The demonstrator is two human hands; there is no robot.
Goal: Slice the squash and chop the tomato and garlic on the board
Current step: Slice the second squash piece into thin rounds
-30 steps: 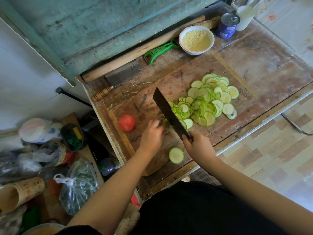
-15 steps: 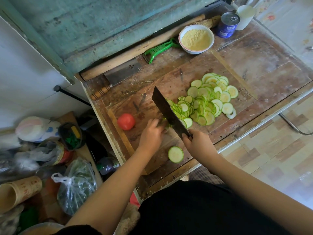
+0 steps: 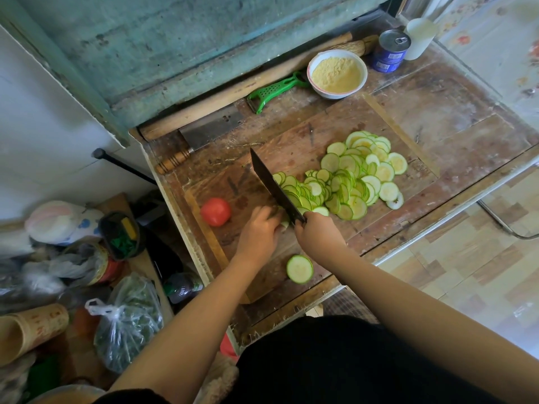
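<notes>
While we look down from the head view, we start at the far left, where a tan paper cup (image 3: 27,330) lies on its side with red printing too blurred for us to read. Beside it sit a knotted plastic bag of greens (image 3: 128,322) and a jar with a red and yellow label (image 3: 106,265), its wording also illegible. On the worn wooden bench (image 3: 466,112) lies the cutting board (image 3: 291,147). At its left end rests a whole red tomato (image 3: 215,212), uncut and apart from the hands. Behind the board a second cleaver with a ribbed wooden handle (image 3: 204,138) lies flat against a long rolling pin (image 3: 233,91). We see our left hand (image 3: 258,231) with fingers curled down over the last stub of squash (image 3: 284,224) (only a pale sliver of it shows), just beside the blade. Our right hand (image 3: 319,234) is wrapped around the handle of the dark cleaver (image 3: 274,189), whose edge stands on the board against the cut slices. A thick round end piece of squash (image 3: 299,269) lies alone near the front edge, between our forearms. To the right spreads the heap of thin squash slices (image 3: 355,176). Farther back are a green peeler (image 3: 271,93), a white bowl of yellow meal (image 3: 337,73) and a blue tin with a pull tab (image 3: 390,51); its white label is too small for us to read. We see no garlic that we can make out.
</notes>
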